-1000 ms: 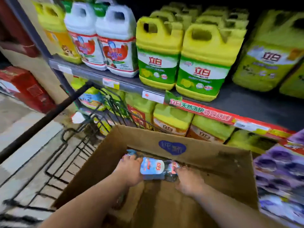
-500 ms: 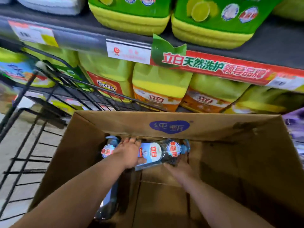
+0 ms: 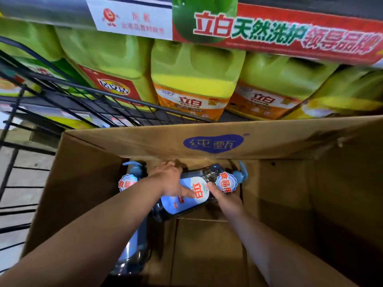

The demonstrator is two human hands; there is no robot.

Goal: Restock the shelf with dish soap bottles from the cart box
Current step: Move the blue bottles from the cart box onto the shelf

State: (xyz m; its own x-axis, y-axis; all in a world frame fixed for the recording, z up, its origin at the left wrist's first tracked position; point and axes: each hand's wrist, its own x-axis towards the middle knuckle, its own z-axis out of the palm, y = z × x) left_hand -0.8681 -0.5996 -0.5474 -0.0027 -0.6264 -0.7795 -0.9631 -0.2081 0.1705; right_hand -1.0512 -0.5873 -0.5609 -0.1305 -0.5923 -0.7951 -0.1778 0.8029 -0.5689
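Note:
Deep in the open cardboard box lies a clear dish soap bottle with a light-blue label and a blue pump top, tilted on its side. My left hand grips it from above, thumb across the label. My right hand holds its underside near the neck. A second soap bottle lies along the box's left wall, mostly hidden under my left forearm. The shelf runs above the box.
Yellow-green detergent jugs fill the shelf level right behind the box. A red brand strip and a white price tag edge the shelf above. The black wire cart surrounds the box at left.
The view has dropped and closed in on the box. Both hands have tightened around the same bottle, and its pump end has tipped up to the right.

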